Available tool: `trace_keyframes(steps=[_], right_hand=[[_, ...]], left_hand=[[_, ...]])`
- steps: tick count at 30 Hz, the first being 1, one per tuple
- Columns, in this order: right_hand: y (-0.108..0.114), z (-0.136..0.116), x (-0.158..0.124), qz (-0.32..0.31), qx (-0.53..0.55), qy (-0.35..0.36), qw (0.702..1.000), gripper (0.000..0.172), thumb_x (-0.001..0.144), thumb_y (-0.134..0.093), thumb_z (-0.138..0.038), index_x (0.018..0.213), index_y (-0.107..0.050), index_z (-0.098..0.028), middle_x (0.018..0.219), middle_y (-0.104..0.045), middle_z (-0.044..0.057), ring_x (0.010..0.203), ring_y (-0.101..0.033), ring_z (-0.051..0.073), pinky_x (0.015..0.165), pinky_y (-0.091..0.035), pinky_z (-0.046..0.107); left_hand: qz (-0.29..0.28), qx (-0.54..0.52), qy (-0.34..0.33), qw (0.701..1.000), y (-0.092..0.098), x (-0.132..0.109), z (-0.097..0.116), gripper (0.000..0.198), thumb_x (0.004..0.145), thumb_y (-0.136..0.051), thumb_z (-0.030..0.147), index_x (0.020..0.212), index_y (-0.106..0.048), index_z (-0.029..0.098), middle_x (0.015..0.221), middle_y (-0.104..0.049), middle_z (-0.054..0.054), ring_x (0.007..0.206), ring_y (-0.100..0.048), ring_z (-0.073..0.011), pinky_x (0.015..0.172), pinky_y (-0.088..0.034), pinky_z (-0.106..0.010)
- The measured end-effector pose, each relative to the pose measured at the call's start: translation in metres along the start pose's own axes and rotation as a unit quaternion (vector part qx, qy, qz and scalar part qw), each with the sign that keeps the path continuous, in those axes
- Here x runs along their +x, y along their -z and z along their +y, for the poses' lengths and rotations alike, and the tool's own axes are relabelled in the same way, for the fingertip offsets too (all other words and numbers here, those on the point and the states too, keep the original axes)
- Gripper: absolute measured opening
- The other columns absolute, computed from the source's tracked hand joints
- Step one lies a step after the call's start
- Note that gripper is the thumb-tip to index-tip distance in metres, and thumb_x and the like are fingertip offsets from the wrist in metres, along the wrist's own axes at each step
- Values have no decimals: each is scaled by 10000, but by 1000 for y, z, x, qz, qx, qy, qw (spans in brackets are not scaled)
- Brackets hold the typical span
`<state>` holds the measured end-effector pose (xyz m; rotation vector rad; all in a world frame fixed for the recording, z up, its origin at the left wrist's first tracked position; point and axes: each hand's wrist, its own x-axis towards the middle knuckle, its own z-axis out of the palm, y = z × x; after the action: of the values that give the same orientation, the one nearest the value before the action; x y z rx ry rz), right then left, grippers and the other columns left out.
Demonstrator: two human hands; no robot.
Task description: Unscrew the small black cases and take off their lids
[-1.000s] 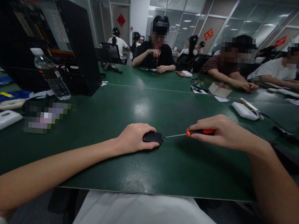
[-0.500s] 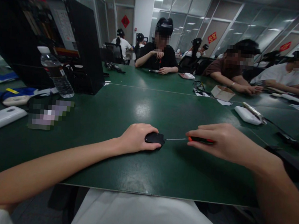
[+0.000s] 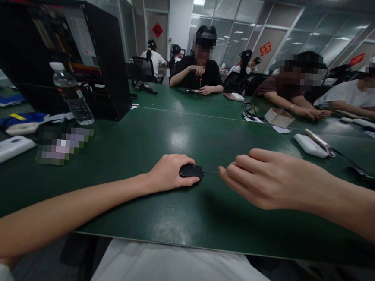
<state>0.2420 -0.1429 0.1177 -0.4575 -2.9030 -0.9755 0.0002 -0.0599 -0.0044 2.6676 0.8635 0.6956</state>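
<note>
On the green table [image 3: 169,212], my left hand [image 3: 165,171] is closed around a small black box-like device [image 3: 191,171], thumb on the near side and fingers on the far side. The device has small screw-like dots along its edges. To its right, my right hand [image 3: 262,176] grips a screwdriver, whose thin metal shaft [image 3: 211,172] points left at the device's right end. Whether the tip sits in a screw cannot be made out. The handle is hidden behind my curled fingers, and this hand is raised above the tabletop.
At left stand an open black computer case [image 3: 106,60] and a water bottle [image 3: 72,92], with a white boxy object [image 3: 4,154] nearer me. A small open box [image 3: 278,117] and a white device [image 3: 312,145] lie at right. Several people sit around the table.
My right hand has rolled over, so its back now faces me and covers the orange and black handle. It has also shifted slightly left. The black device sits a little further left.
</note>
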Motion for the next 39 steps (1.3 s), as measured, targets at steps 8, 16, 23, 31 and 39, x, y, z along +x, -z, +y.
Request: trace_keyframes(steps=[8,16,23,31,39], right_hand=[[-30,38,-23,-53,76,-116,989,324,1047,-433,-318,885,-706,-252,726,-625,26,643,-513,154,582,-335,339],[-101,42,-55,-118,358,-211,902,452,1025,-459,-520,1037,-733,-160,897,-737,73,749,-663,168,666,-432,276],[-66,27,-47,-57,177,-186,965,381,1040,-439,-444,986,-733,-207,778,-702,52,630,-588,146,581,-358,297],[-31,15,-32,-87,106,-186,973,370,1047,-406,-349,944,-739,-225,717,-685,58,586,-540,150,548,-291,321],[-88,17,-34,-163,394,-262,866,514,1016,-439,-567,928,-738,-158,694,-687,44,596,-603,145,587,-363,259]], left_hand=[[-4,0,6,1000,0,1,-2,394,864,-710,504,1098,-701,187,1051,-757,-59,925,-704,-237,792,-505,-328],[-6,8,11,1000,2,2,0,403,853,-727,497,1082,-703,167,1023,-745,-68,904,-695,-238,776,-506,-328],[-13,16,5,1000,1,1,-2,425,877,-695,525,1118,-694,175,1038,-744,-65,907,-690,-231,766,-496,-324],[-13,15,1,1000,2,1,-2,402,886,-694,503,1116,-695,172,1038,-743,-64,913,-693,-232,773,-495,-319],[-16,12,4,1000,2,1,-2,445,886,-694,522,1149,-695,163,1081,-748,-71,938,-701,-245,770,-492,-330]])
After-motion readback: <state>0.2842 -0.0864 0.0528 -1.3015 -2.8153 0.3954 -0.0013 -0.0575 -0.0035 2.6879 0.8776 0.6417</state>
